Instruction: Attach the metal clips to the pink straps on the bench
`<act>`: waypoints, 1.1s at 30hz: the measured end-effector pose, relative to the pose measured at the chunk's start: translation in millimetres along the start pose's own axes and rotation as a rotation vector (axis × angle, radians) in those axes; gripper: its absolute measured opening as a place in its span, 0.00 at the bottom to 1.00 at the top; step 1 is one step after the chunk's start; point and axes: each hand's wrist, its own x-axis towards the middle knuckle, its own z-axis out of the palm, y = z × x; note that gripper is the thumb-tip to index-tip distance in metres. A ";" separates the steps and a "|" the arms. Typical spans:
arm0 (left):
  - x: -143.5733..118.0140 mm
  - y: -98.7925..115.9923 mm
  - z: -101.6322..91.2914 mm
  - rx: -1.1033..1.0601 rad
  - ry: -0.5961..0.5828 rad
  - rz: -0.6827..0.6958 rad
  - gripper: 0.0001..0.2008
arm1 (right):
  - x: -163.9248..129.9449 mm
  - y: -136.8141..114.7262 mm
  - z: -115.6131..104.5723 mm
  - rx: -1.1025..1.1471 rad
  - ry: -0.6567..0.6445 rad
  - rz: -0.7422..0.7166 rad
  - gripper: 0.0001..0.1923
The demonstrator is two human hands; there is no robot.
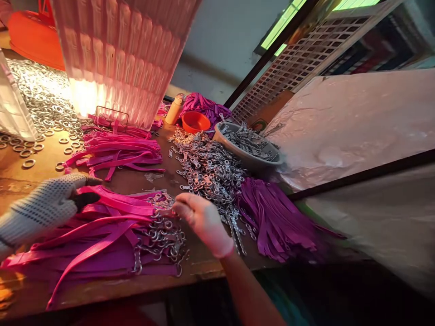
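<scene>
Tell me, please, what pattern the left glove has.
The left glove is whitish with rows of small dark dots; the head view shows it best.

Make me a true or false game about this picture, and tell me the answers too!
1. The left hand wears a dotted glove. True.
2. The grey bowl is full of purple straps. False: metal clips are in it, and more are heaped beside it.
3. The red bowl is bigger than the grey one. False: it looks smaller.
4. Metal rings lie scattered at the picture's left. True.
5. The right hand is inside the grey bowl. False: it is at the metal ends of the pink straps.
</scene>
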 end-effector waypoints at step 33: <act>-57.1 -11.9 74.8 -0.985 -0.270 -0.098 0.17 | -3.2 -112.5 44.2 0.155 0.304 -0.518 0.19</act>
